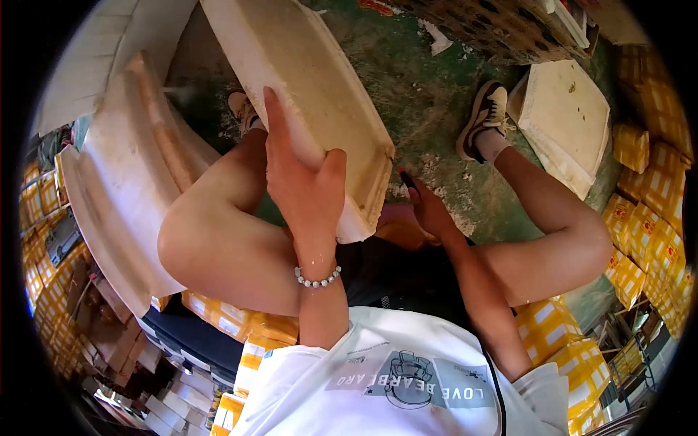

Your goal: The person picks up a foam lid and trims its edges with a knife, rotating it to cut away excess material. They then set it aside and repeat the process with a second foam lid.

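My left hand (302, 185) grips the near side edge of a long white foam slab (331, 94) with a yellowed face and a raised rim. Its index finger stretches along the slab's side, and the thumb lies toward the face. The slab is tilted up between my knees. To the right of the slab's lower end, my right hand (432, 211) is closed around a small dark tool (408, 182) with a red tip. The tool's kind cannot be made out, and part of it is hidden in the fingers.
Another foam slab (567, 120) lies beyond my right foot. Large pale foam pieces (131, 174) lean at my left. White crumbs dot the green floor (436, 174). Yellow-taped boxes (640, 225) are stacked on the right, with more around the seat. A worn wooden structure (494, 25) stands ahead.
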`<action>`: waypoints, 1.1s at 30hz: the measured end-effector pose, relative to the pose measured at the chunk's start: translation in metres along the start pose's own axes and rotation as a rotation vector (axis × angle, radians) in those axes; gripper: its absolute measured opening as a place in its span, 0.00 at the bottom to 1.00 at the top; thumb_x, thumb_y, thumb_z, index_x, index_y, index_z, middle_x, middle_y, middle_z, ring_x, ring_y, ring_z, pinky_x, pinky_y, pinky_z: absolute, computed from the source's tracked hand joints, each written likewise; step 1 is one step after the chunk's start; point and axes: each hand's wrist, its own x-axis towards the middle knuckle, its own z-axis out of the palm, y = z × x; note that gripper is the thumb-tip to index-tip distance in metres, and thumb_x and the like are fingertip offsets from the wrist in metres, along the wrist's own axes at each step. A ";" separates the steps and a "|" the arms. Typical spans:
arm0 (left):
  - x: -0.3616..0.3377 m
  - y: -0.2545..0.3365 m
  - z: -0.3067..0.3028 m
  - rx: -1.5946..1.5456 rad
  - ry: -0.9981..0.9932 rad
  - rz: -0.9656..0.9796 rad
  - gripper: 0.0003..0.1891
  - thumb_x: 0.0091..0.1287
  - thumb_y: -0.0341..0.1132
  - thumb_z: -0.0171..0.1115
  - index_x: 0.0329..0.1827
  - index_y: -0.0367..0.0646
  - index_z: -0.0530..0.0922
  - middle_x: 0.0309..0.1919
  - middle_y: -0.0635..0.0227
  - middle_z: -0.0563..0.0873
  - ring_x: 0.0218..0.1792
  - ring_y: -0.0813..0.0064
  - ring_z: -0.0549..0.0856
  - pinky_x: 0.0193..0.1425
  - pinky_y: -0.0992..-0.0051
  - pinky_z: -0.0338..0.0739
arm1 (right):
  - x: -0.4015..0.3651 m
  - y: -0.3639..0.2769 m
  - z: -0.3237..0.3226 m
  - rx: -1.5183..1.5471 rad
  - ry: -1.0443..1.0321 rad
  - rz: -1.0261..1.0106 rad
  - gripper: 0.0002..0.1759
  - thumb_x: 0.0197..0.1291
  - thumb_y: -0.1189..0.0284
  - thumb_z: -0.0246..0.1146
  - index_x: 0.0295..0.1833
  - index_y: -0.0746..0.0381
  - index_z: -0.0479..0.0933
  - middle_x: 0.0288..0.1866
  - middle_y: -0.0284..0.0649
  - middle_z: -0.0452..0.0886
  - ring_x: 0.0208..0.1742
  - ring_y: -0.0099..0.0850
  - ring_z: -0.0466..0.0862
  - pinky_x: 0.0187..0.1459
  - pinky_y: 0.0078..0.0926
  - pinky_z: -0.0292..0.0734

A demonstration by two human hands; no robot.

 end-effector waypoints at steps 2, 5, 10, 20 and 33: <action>0.002 0.005 0.002 0.022 -0.007 0.007 0.50 0.50 0.26 0.62 0.84 0.47 0.60 0.63 0.41 0.80 0.58 0.40 0.81 0.63 0.56 0.78 | -0.001 0.000 0.000 0.006 -0.009 0.016 0.28 0.84 0.56 0.46 0.80 0.58 0.63 0.50 0.55 0.84 0.48 0.51 0.84 0.51 0.45 0.77; 0.002 0.013 0.002 0.076 -0.024 0.008 0.51 0.50 0.27 0.62 0.85 0.49 0.59 0.58 0.40 0.81 0.53 0.38 0.81 0.58 0.54 0.78 | -0.003 0.000 0.002 -0.007 0.009 -0.026 0.28 0.84 0.56 0.46 0.81 0.55 0.62 0.50 0.54 0.84 0.48 0.51 0.85 0.52 0.45 0.77; 0.003 0.011 0.008 0.123 0.000 0.062 0.52 0.50 0.29 0.62 0.86 0.52 0.58 0.51 0.40 0.81 0.48 0.37 0.81 0.53 0.52 0.78 | 0.013 0.023 0.012 0.026 -0.012 -0.081 0.31 0.85 0.54 0.44 0.83 0.57 0.60 0.43 0.56 0.84 0.38 0.43 0.84 0.45 0.46 0.77; 0.003 0.018 0.011 0.152 -0.006 0.030 0.53 0.49 0.32 0.63 0.86 0.58 0.58 0.46 0.43 0.80 0.44 0.37 0.83 0.47 0.50 0.81 | 0.015 0.022 0.004 0.081 -0.093 -0.057 0.27 0.84 0.59 0.44 0.81 0.57 0.63 0.72 0.55 0.76 0.71 0.49 0.77 0.69 0.41 0.70; 0.003 0.017 0.013 0.189 0.003 0.060 0.52 0.49 0.33 0.63 0.85 0.58 0.58 0.45 0.41 0.81 0.42 0.37 0.83 0.46 0.49 0.81 | 0.049 0.045 0.010 0.095 -0.169 -0.078 0.39 0.81 0.42 0.40 0.83 0.57 0.60 0.65 0.59 0.79 0.62 0.52 0.81 0.63 0.47 0.73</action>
